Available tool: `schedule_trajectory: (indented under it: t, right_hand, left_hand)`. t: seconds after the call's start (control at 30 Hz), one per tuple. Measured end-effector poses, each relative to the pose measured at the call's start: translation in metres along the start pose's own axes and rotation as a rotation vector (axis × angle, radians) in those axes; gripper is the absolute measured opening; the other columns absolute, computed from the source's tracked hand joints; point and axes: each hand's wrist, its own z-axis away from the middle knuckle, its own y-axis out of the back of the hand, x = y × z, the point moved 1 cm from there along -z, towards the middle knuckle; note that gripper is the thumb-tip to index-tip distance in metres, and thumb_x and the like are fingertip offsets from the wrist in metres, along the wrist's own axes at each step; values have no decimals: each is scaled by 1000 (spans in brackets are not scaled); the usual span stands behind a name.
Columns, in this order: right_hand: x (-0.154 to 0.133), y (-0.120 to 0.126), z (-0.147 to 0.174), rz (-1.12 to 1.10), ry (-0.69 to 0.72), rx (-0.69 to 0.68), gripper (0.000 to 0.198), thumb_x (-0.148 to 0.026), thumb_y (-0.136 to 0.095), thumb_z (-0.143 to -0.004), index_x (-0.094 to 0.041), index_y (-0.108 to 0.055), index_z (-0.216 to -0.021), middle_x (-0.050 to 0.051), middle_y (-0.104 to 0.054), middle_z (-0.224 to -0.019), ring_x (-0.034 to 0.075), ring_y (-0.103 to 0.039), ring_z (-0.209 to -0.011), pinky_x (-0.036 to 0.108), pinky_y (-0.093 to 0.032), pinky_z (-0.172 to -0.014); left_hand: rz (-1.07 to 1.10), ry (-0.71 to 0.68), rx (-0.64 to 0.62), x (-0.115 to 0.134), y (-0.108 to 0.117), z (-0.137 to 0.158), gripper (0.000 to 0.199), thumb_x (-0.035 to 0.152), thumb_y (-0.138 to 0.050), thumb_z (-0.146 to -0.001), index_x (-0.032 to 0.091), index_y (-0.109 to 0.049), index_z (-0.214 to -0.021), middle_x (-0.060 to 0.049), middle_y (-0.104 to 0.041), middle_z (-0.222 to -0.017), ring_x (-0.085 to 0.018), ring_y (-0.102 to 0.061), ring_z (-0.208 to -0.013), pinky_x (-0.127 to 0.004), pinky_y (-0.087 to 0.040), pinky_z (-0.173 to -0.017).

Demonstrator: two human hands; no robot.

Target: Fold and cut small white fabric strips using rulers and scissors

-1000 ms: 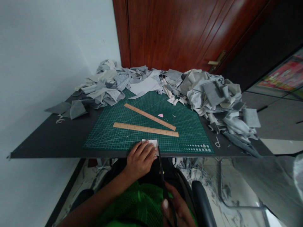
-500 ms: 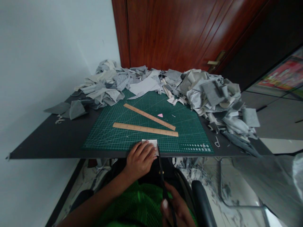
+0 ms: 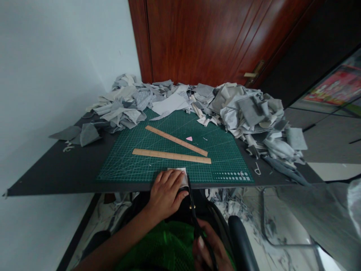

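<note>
At the front edge of the green cutting mat [image 3: 124, 165] lies a small piece of white cloth [image 3: 184, 181]. My left hand [image 3: 167, 190] holds it down, fingers close together on top and thumb bent by its near edge; that hand hides much of the cloth. My right hand [image 3: 210, 244], low in the view, is closed around the handles of black scissors [image 3: 193, 210]. Their long blades point away from me along the cloth's right edge. Whether the blades touch the cloth I cannot tell.
Two wooden rulers [image 3: 176, 141] lie on the mat beyond my hands, near a pink scrap [image 3: 189, 138]. Heaps of grey and white cloth [image 3: 251, 109] cover the back and right of the dark table [image 3: 36, 177]. A chair armrest [image 3: 242, 241] stands right of my right hand.
My left thumb has moved slightly away from the cloth's near edge. The scissors remain beside the cloth in my right hand. The whole view has shifted a little.
</note>
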Motion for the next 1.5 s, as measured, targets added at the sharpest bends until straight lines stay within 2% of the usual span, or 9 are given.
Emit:
schedule_trajectory:
  t: [0.13,0.37,0.53,0.77,1.03,1.2,1.37,1.5]
  right_hand:
    - [-7,-1,1,-26,-111,69,69,-77,-78,-69,-24,-71,-112,-5,-50,-58,8,-38,-48,20,-33,-47]
    - [-23,-1,-4,-164,-298,31,80,-70,-85,-66,-29,-57,-129,-8,-56,-66,4,-38,-41,18,-25,-42]
    - [-38,-2,-10,-131,-316,-4,83,-68,-84,-68,-31,-51,-134,-9,-58,-70,4,-42,-41,17,-27,-40]
    - [-35,3,-17,-24,-279,-65,93,-73,-78,-72,-25,-43,-143,-8,-56,-73,5,-43,-41,17,-32,-37]
    - [-38,-6,-15,59,-230,-38,96,-77,-71,-76,-22,-40,-149,-10,-49,-62,6,-41,-43,18,-33,-40]
    - [-34,-5,-16,146,-219,-101,102,-80,-65,-79,-18,-34,-153,-11,-45,-55,7,-39,-41,19,-34,-39]
    - [-37,-10,-14,104,-242,-27,102,-82,-68,-75,-19,-39,-150,-11,-45,-55,8,-41,-44,17,-34,-41]
    - [-40,-13,-12,102,-255,-25,104,-83,-69,-73,-21,-39,-151,-11,-46,-55,7,-40,-44,17,-33,-41]
  left_hand:
    - [-27,17,-64,0,0,1,66,58,-39,-103,9,-57,-143,-19,-55,-148,-38,-50,-132,-54,-34,-110]
    - [-35,9,-87,1,2,-1,81,71,-29,-101,12,-49,-152,-15,-56,-150,-37,-48,-131,-52,-32,-108]
    - [-27,-3,-74,1,0,0,92,77,-19,-99,7,-47,-152,-16,-54,-152,-38,-48,-132,-52,-30,-107]
    - [-30,-15,-48,0,-2,1,96,78,-13,-98,7,-47,-152,-17,-57,-148,-38,-48,-132,-51,-29,-109]
    - [-25,-26,-27,-1,-4,3,98,79,-11,-97,6,-50,-150,-17,-58,-148,-37,-49,-132,-50,-29,-110]
    - [-16,-32,-27,-3,-5,5,100,81,-11,-96,6,-47,-152,-16,-56,-150,-37,-47,-134,-51,-30,-109]
    - [-7,-30,-25,-2,-4,4,104,82,-7,-94,6,-49,-150,-17,-56,-149,-37,-47,-134,-51,-29,-111]
    - [-3,-27,-22,-1,-3,4,106,83,-5,-93,5,-50,-149,-17,-56,-149,-36,-48,-133,-50,-28,-112]
